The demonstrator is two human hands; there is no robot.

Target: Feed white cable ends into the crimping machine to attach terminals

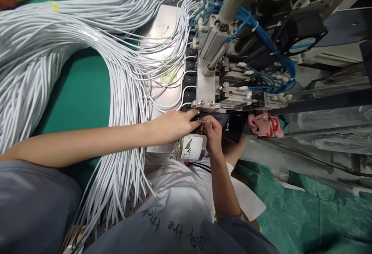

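My left hand (174, 125) lies over the front corner of the machine's metal plate (158, 145). Its fingers are stretched and apart, the tips at the black cable holders (190, 79). Facing it, my right hand (213, 132) is closed in a pinch, with a small dark and metallic piece between finger and thumb. That piece is too small to name, and the left fingertips come close to it or touch it. White cables (124, 79) run across the plate, several with their ends in the black holders. Below my hands is a clear packet or container with a printed label (192, 147).
A metal press head (207, 87) with cylinders and blue air hoses (269, 39) stands just beyond my hands. Thick cable bundles cover the green table (78, 87) at left. A pink cloth (264, 124) and green sheeting (314, 207) are at right.
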